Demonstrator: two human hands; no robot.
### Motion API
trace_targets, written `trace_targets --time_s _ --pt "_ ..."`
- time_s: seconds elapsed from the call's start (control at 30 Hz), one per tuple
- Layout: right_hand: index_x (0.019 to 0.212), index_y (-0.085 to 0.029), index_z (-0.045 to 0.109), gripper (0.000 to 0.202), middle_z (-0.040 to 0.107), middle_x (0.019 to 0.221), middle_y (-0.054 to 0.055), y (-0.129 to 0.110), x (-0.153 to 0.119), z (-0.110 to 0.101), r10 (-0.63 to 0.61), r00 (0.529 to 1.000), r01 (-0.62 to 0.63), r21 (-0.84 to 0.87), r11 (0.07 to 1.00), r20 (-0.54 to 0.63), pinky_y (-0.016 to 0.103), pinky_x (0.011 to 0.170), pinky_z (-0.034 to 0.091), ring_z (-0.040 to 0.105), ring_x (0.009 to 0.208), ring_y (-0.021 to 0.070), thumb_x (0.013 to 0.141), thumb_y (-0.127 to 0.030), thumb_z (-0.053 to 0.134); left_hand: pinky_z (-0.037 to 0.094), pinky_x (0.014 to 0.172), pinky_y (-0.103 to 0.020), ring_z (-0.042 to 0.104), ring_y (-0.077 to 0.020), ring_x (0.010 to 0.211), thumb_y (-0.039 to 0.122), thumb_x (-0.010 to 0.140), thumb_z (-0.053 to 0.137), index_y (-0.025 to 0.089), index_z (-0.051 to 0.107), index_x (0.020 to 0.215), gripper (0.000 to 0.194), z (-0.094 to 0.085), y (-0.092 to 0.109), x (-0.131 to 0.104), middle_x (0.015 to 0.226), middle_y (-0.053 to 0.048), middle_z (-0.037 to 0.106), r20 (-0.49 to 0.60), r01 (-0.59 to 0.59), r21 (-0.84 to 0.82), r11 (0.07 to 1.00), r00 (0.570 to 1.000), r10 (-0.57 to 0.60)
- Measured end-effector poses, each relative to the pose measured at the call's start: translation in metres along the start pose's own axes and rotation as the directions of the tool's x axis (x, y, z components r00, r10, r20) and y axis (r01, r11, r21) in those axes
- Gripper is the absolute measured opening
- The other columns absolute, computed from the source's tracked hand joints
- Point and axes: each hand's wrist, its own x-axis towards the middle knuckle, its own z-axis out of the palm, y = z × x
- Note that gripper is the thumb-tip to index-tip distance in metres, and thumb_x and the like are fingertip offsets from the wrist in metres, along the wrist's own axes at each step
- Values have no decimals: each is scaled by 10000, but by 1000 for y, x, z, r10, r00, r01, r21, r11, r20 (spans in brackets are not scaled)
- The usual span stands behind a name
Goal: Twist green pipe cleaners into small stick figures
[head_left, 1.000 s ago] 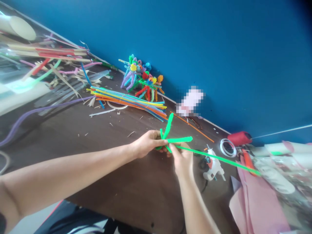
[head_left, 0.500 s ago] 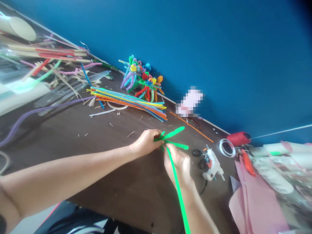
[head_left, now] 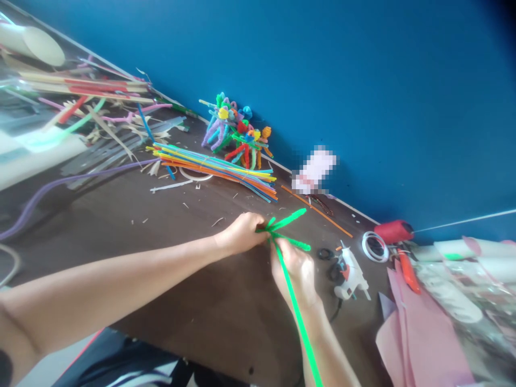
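Observation:
My left hand [head_left: 244, 232] is closed on a bright green pipe cleaner [head_left: 293, 293] where several green pieces cross. Just right of it, my right hand [head_left: 293, 266] is closed as well, pinching the same green pipe cleaner close to the crossing. Two thick short ends stick out to the right, and one long tail runs down over my right wrist and out of view at the bottom. The fingertips and the exact join are partly hidden. Behind my hands lies a bundle of coloured pipe cleaners [head_left: 217, 171].
Small pipe-cleaner figures [head_left: 237, 131] stand by the blue wall [head_left: 342, 80]. To the right lie a white glue gun [head_left: 352, 274], a white tape roll [head_left: 374, 247], an orange-handled tool [head_left: 409, 273] and pink sheets [head_left: 423, 328]. Sticks and scraps [head_left: 116, 115] clutter the left.
Both hands keep their grip in nearly the same place. The long green tail's lower end has swung slightly to the right. The view has shifted a little.

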Motion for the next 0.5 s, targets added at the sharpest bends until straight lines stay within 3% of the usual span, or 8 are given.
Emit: trace_targets --time_s 0.1,0.23,0.37,0.5 --pt "726 -170 578 210 630 567 52 0 0 0 24 998 -25 29 999 51 226 507 358 608 530 165 833 -207 400 403 604 -234 555 -161 667 194 693 510 132 583 658 102 1 2 -3 697 -49 609 -67 -119 226 967 988 138" --pt "799 -173 594 145 668 646 51 3 -1 -1 68 994 -80 155 985 84 234 528 380 636 584 189 787 -194 451 418 674 -243 565 -169 749 128 735 441 131 581 757 142 1 6 -7 787 -74 598 -12 -284 308 908 953 302" --pt "826 -173 602 156 683 715 59 4 -2 -5 93 994 -106 243 964 65 239 560 405 643 632 198 789 -188 451 423 656 -244 555 -168 731 131 769 403 128 570 761 168 -3 12 -11 775 -76 568 35 -323 391 862 941 337" --pt "858 -175 618 164 676 739 72 2 -2 -11 133 989 -121 177 977 -59 265 599 418 621 639 195 803 -230 473 419 642 -251 555 -178 721 148 760 415 131 572 777 159 -6 15 -12 782 -79 567 45 -292 436 851 952 303"
